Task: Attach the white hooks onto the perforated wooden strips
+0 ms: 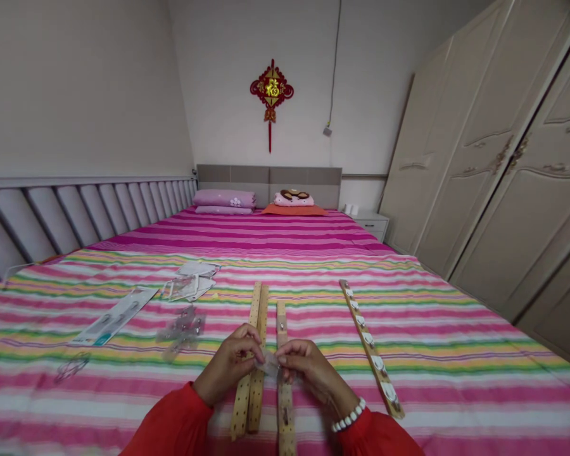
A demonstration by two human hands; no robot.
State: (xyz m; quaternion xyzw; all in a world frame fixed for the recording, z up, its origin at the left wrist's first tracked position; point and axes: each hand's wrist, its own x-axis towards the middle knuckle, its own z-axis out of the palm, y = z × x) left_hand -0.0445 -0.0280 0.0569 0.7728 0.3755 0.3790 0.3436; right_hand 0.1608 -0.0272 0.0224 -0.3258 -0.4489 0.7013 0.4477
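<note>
Both forearms, in red sleeves, are cut off by the lower frame edge. The clear piece (268, 365) is small, translucent and blurred; its shape cannot be made out, and the fingertips cover most of it. It sits between the two hands, just above the bed (456, 354).

The left hand (228, 367) and the right hand (308, 370) are each pinched onto the clear piece, fingers curled, thumbs meeting at the centre. A white bead bracelet (349, 418) is on the right wrist.

Under the hands lie a pair of perforated wooden strips (259, 310), touching side by side, and a single strip (285, 405) just beside them. A strip with white fittings (370, 348) lies apart to the right. Clear packaging (183, 329) and a printed card (114, 316) lie to the left.

Farther back: pillows (224, 199), a wardrobe (503, 158) and a red wall ornament (271, 92).
</note>
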